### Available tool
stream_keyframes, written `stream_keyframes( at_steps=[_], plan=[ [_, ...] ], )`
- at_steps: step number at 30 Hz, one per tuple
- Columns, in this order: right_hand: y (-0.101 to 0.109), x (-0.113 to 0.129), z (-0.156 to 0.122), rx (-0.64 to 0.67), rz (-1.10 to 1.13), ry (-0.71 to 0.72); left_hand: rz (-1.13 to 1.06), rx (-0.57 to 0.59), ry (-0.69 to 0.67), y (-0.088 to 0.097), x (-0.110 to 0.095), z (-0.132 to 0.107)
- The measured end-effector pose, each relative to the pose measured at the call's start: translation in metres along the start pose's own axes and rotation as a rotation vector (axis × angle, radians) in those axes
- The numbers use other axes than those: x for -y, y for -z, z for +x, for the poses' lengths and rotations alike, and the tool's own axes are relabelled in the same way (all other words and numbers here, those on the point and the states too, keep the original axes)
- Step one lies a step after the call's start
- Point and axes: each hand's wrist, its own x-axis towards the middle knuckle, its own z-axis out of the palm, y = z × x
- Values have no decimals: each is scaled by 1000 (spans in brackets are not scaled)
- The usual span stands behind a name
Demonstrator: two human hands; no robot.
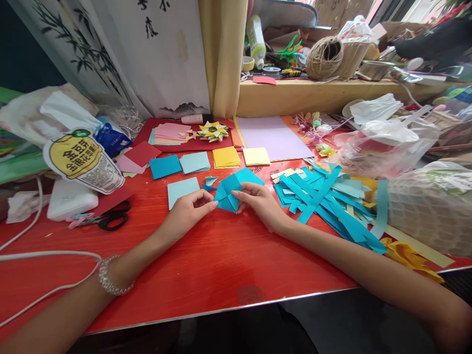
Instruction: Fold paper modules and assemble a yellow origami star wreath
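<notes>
A partly folded blue sheet of origami paper is between my two hands, its creases showing, just above the red table. My left hand pinches its left corner between thumb and finger. On the right side, my right hand grips the lower edge, thumb on top and fingers partly hidden beneath. A small folded blue piece lies just behind my left fingertips. Close by my left hand is a light blue paper square. Behind are stacks of dark blue, pale blue, orange-yellow and cream squares.
A heap of blue paper strips covers the right of the red table. Black-handled scissors and a white cable lie left. A folded paper star sits at the back. Plastic bags crowd the right edge.
</notes>
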Motion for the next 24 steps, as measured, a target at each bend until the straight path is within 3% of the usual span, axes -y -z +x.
stream_keyframes(
  at_steps=[9,13,18,24],
  plan=[
    [1,1,0,131,-34,-22,-418,5,95,-2,-4,-1],
    [1,0,0,164,-59,-15,-400,-46,100,-3,-2,0],
    [1,0,-1,77,-23,17,-336,-42,81,-6,0,-1],
    [0,-1,0,83,-12,-21,-323,-107,44,-7,2,0]
  ],
)
